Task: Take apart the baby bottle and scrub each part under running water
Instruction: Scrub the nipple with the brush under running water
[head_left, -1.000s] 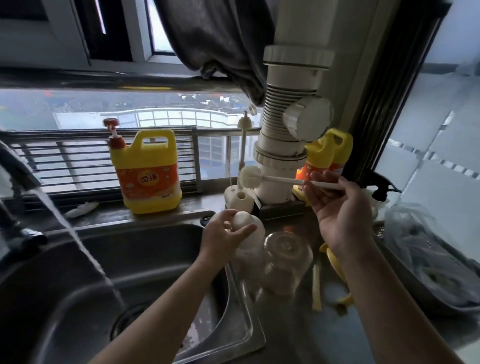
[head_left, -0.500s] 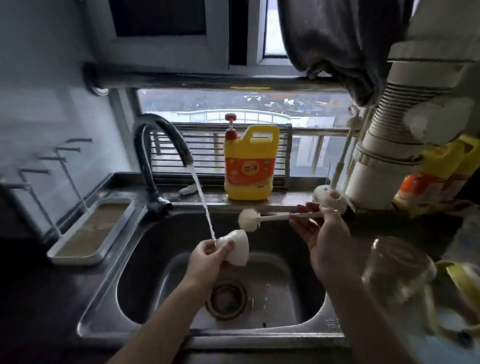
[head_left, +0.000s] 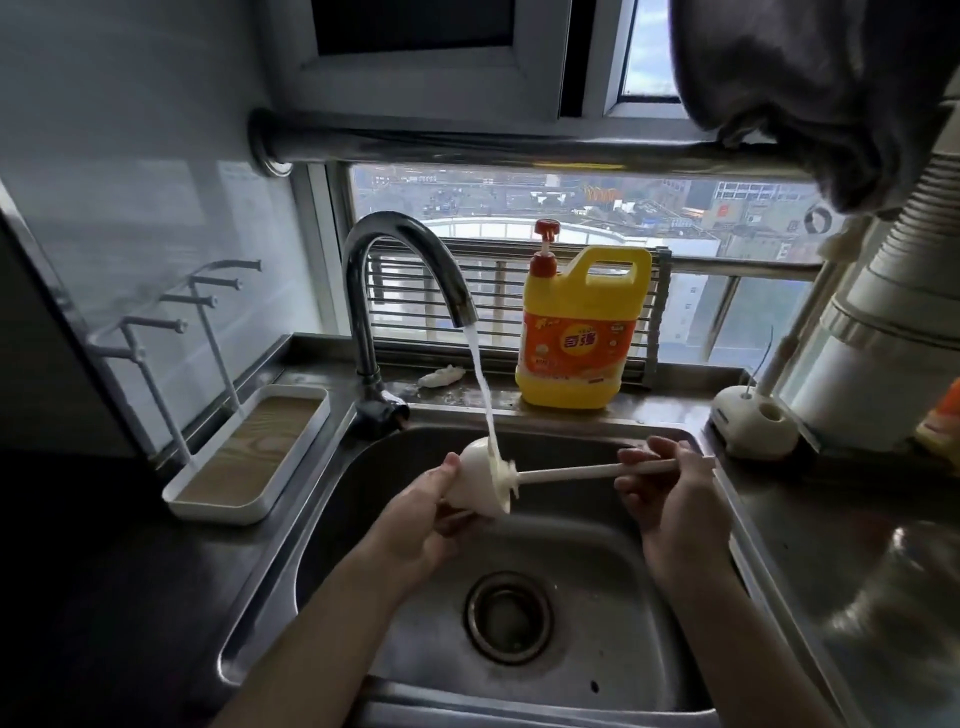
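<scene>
Both forearms reach over the steel sink (head_left: 597, 540); the left hand (head_left: 431, 512) grips a white bottle cap (head_left: 478, 480), the right hand (head_left: 667, 491) pinches a brush (head_left: 571, 474) by its handle. Sink set in a counter (head_left: 800, 551) below a window, with a yellow detergent jug (head_left: 579, 332) behind. Water from the faucet (head_left: 395, 249) lands on the cap, with the brush head at its mouth

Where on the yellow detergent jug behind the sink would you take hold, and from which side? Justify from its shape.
Grip the detergent jug by the loop handle moulded into its top, hooking through the opening from the front. The jug stands upright, its body is wide, and the pump takes the top's left corner.
</scene>
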